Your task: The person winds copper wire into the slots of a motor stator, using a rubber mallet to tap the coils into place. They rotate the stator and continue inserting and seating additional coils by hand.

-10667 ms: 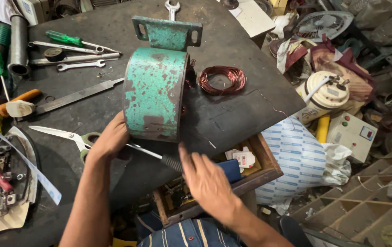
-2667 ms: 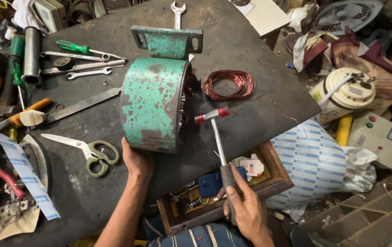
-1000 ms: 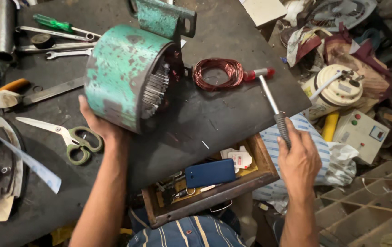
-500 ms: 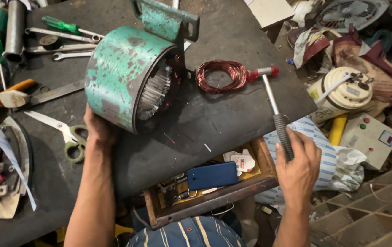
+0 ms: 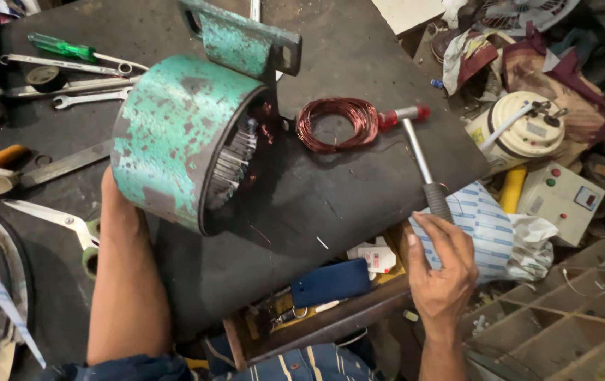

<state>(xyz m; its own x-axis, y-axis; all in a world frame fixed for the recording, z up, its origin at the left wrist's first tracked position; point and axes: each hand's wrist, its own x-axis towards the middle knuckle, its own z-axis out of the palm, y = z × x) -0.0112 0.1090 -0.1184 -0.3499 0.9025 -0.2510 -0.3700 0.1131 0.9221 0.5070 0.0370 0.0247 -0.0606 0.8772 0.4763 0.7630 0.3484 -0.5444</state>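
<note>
Left hand (image 5: 115, 204) is mostly hidden behind the green motor housing (image 5: 175, 137), forearm running straight up from 6 o'clock; it presses against the housing's near side, finger spread can't be told. The housing sits tilted on the dark surface (image 5: 331, 190), open end with copper windings facing 3 o'clock, mounting foot (image 5: 242, 39) at 12 o'clock. Right hand (image 5: 444, 271) reaches in from 5 o'clock, palm down, fingers curled around the grip of the hammer (image 5: 419, 159). Hammer shaft angles toward 11 o'clock, red-tipped head just beside the copper wire coil (image 5: 336, 123), which lies at 3 o'clock of the housing. Scissors (image 5: 69, 226) lie at 9 o'clock of the left forearm. Wrenches (image 5: 69, 88) and a green screwdriver (image 5: 62, 49) lie at 10 o'clock. A blue phone (image 5: 331, 282) rests in the wooden tray (image 5: 316, 328) at 6 o'clock.
</note>
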